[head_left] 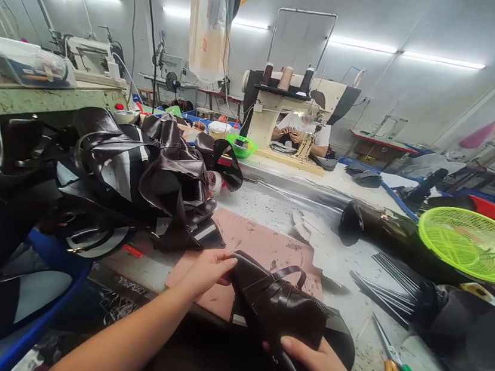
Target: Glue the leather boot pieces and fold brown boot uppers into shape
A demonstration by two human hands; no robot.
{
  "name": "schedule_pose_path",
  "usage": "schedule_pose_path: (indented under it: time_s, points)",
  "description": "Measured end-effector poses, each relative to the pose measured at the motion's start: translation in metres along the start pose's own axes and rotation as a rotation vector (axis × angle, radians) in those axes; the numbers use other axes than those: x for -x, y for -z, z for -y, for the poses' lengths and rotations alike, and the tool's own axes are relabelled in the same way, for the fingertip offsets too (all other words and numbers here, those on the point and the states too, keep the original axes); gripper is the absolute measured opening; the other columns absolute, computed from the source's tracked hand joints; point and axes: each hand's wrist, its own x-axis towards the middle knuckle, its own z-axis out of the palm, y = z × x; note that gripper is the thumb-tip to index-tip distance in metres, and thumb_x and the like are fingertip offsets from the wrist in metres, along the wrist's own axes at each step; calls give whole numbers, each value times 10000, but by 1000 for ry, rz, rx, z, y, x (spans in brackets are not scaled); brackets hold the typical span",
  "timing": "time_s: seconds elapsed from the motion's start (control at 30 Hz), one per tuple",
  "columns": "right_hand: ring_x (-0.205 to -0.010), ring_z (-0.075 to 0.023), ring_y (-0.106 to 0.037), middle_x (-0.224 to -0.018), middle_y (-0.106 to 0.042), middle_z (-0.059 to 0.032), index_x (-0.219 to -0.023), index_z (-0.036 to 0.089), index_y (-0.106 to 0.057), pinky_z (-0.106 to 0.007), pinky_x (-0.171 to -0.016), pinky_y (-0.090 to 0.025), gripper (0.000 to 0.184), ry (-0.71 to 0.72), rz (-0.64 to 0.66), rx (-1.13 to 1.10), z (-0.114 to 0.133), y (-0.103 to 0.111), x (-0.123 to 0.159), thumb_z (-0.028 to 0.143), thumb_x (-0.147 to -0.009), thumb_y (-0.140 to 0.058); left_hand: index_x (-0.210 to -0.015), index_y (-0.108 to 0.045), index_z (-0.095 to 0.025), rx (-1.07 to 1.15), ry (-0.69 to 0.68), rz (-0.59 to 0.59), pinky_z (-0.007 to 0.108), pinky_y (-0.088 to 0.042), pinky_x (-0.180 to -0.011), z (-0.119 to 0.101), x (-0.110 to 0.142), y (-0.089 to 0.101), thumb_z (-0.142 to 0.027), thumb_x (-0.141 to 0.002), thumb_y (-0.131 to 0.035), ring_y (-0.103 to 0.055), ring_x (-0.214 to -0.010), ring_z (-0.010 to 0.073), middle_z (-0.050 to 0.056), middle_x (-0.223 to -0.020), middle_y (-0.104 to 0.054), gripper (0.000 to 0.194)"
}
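Observation:
Between my two hands is a dark brown, glossy leather boot upper [289,308] with straps across it. My left hand [210,271] pinches its far left tip between thumb and fingers. Lower down, my right hand [316,359] grips the near part, with the thumb on top and the other fingers mostly hidden beneath. Under the far end of the upper lies a stained pinkish board [263,241] on the worktable. A heap of similar dark leather uppers [177,171] rises to the left of the board.
Scissors [393,354] with orange and green handles lie at right, near dark strips [392,287] and a lime-green basket [470,243]. A blue bin [57,297] stands at lower left. Behind the table, a person [302,129] sits beyond a sewing machine [266,109].

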Motion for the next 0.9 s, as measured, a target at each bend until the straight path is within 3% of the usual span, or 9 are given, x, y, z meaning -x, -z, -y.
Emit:
schedule_pose_path:
  time_s: [0.2,0.5,0.6,0.7,0.9]
  points:
    - [-920,-306,-608,-947,-693,-103,-910,158,-662,-418,-837,-451,572,208,-140,-43,-4,0,-4,447,-437,-806,-720,-633,-111,149,-31,-49,226,-427,-534,7,-7,-12,-381,-554,-694,-535,-555,119,40,-642,-628,322]
    - [-795,-276,-617,-805,-699,-66,-814,158,-674,-393,-770,-465,404,257,-216,-29,-12,6,-9,422,-527,-779,-720,-598,-130,372,-12,-66,231,-452,-549,15,-15,-22,-332,-544,-737,-557,-569,128,40,-680,-641,302]
    - [-798,-272,-619,-798,-697,-60,-823,164,-671,-390,-768,-469,405,267,-200,-54,-9,9,-9,417,-527,-780,-788,-586,-147,386,27,-89,199,-443,-513,14,-12,-27,-299,-580,-719,-556,-556,106,22,-698,-634,290]
    - [-804,-260,-619,-815,-696,-57,-846,168,-668,-381,-773,-469,396,267,-144,-57,-7,13,-9,409,-550,-772,-878,-581,-161,355,110,-22,187,-439,-468,15,-7,-32,-312,-593,-721,-569,-560,109,31,-759,-648,351]
    - [-781,-245,-617,-814,-689,-55,-871,161,-658,-378,-767,-468,396,246,-114,-35,-10,21,-9,405,-575,-760,-793,-590,-132,315,116,-12,178,-428,-445,23,-7,-38,-352,-567,-744,-567,-552,118,39,-683,-647,352]
